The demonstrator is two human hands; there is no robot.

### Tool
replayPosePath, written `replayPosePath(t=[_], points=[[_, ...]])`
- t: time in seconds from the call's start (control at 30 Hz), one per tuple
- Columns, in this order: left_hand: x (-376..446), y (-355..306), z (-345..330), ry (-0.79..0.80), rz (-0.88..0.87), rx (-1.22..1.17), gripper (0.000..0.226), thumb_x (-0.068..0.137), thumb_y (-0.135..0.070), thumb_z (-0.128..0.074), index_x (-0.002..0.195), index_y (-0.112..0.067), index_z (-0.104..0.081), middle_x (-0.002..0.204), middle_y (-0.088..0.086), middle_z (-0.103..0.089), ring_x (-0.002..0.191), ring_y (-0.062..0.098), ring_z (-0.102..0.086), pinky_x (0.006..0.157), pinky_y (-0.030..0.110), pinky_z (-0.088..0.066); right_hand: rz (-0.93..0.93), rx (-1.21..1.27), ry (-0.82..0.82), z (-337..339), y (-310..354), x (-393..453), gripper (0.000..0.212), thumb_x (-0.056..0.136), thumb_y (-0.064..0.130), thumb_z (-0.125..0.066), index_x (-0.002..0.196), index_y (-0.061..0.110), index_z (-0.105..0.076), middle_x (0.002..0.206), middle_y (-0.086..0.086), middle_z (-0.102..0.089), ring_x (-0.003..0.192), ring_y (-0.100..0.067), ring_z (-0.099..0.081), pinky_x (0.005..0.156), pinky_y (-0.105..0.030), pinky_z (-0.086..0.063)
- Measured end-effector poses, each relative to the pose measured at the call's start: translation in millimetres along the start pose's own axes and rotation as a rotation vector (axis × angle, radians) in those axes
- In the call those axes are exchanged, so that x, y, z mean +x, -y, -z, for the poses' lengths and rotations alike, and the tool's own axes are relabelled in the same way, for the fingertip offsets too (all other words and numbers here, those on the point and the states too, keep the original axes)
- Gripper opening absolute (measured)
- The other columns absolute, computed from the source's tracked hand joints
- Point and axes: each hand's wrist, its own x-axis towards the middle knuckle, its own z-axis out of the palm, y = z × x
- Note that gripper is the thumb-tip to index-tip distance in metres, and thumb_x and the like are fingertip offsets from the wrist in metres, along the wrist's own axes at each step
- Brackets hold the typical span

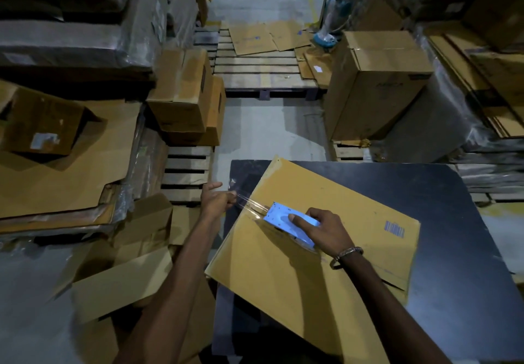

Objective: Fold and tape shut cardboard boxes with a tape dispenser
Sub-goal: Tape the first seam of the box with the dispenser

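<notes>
A brown cardboard box (326,250) lies on a dark table (453,250), its closed top facing up and turned at an angle. My right hand (320,230) grips a pale blue tape dispenser (286,222) that rests on the box's top near its left edge. A strip of clear tape (249,203) stretches from the dispenser leftward past the box's edge. My left hand (217,199) pinches the free end of that tape, just beyond the box's left side. A metal bangle sits on my right wrist.
Flattened cardboard and open boxes (122,273) lie on the floor at lower left. Stacked boxes (184,97) stand on a wooden pallet (187,171) to the left. A tall box (374,86) and a fan (337,12) stand beyond the table. Bare floor (269,128) lies ahead.
</notes>
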Motion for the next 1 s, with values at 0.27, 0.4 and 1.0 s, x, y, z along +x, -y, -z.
replayPosePath(t=[0.27, 0.4, 1.0], points=[[27, 30, -8, -0.011, 0.164, 0.078, 0.042, 0.088, 0.002, -0.079, 0.119, -0.012, -0.055, 0.102, 0.014, -0.074, 0.081, 0.023, -0.071, 0.069, 0.036, -0.058, -0.052, -0.034, 0.025, -1, 5, 6, 0.065, 0.084, 0.072, -0.067, 0.062, 0.02, -0.036, 0.056, 0.004, -0.034, 0.053, -0.011, -0.035, 0.057, -0.033, -0.028], [53, 56, -11, 0.026, 0.186, 0.38, 0.042, 0.074, -0.029, -0.091, 0.099, -0.009, -0.063, 0.112, 0.014, -0.075, 0.097, 0.034, -0.073, 0.086, 0.051, -0.063, -0.064, -0.049, 0.038, -2, 5, 9, 0.069, 0.08, 0.078, -0.063, 0.063, 0.017, -0.037, 0.057, 0.002, -0.035, 0.053, -0.012, -0.037, 0.058, -0.034, -0.029], [-27, 51, -25, -0.165, -0.511, 0.716, 0.023, 0.102, -0.039, -0.067, 0.103, -0.021, -0.082, 0.088, 0.006, -0.079, 0.079, 0.027, -0.069, 0.065, 0.031, -0.042, -0.079, -0.233, 0.165, 9, 14, 6, 0.065, 0.092, 0.069, -0.058, 0.054, 0.019, -0.04, 0.052, 0.0, -0.046, 0.051, -0.017, -0.044, 0.054, -0.035, -0.03]])
